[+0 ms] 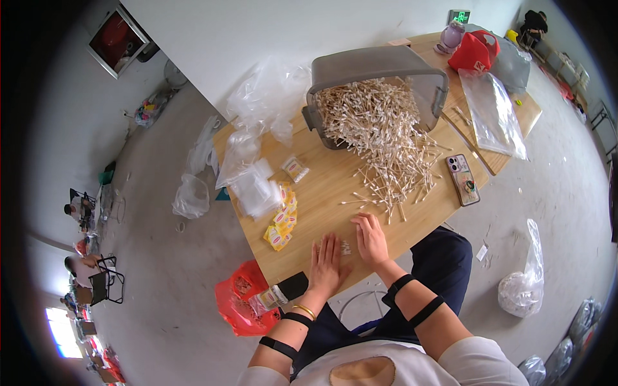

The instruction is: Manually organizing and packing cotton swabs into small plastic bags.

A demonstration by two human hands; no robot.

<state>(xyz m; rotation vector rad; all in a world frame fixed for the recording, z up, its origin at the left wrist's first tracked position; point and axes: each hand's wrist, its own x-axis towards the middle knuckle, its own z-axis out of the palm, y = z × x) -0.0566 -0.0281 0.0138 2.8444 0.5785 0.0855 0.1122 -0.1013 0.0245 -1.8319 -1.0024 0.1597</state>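
Observation:
My left hand (326,260) lies flat near the table's front edge, fingers stretched out, holding nothing that I can see. My right hand (371,239) rests just to its right with loosely bent fingers, and no object shows in it. Between the two hands is a small cluster of cotton swabs (346,248), of which mostly the white tips show. Beyond my right hand, a loose heap of cotton swabs (393,161) spills out of a grey plastic bin (380,61) tipped on its side.
On the table's left lie yellow-and-white cards (282,222), clear plastic bags (256,190) and a small filled packet (295,168). A phone (463,180) lies right. A red bag (241,299) hangs by the front left edge, beside a packet of swabs (270,297).

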